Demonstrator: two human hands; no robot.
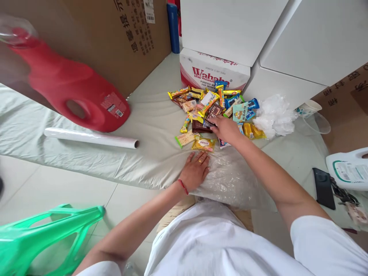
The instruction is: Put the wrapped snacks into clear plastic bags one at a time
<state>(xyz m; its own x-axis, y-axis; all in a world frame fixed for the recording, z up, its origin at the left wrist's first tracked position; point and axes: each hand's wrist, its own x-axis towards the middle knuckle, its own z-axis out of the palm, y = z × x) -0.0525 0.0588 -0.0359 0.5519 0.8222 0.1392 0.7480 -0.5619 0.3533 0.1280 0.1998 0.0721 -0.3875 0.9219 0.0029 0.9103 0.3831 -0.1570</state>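
Note:
A heap of wrapped snacks lies on the pale cloth. My right hand (228,129) reaches into it from the right, thumb and fingers closed at a dark brown snack packet (215,111); the fingertips are partly hidden. Lying flat, fingers extended, my left hand (195,170) rests just below a yellow snack packet (203,144) and holds nothing. A clear plastic bag (230,176) spreads between my forearms. Close to the left hand is a green-edged cracker packet (186,138). Right of the right hand are a light green packet (240,112) and a yellow-orange packet (254,131).
A Wahaha carton (195,63) stands behind the heap. Crumpled clear plastic (274,115) and a paper cup (309,108) are at right, beyond them a phone (323,188). At left are a red jug (77,84), a white roll (92,138) and a green stool (43,237).

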